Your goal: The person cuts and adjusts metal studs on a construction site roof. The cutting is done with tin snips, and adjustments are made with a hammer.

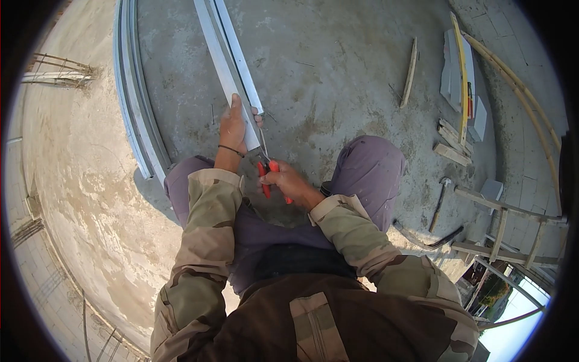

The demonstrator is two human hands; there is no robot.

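My left hand [232,128] grips the near end of a long grey metal channel [226,57] that runs away from me across the concrete floor. My right hand [288,181] is closed on the red handles of tin snips [266,171], whose blades sit at the channel's near end, just beside my left hand. I am squatting, with my knees on either side of the work.
A stack of more metal channels [134,90] lies to the left. A hammer [439,202], wood scraps [451,143], grey blocks [451,69], a yellow level [462,78] and a wooden ladder [512,232] lie to the right. Rebar [57,69] sticks up far left.
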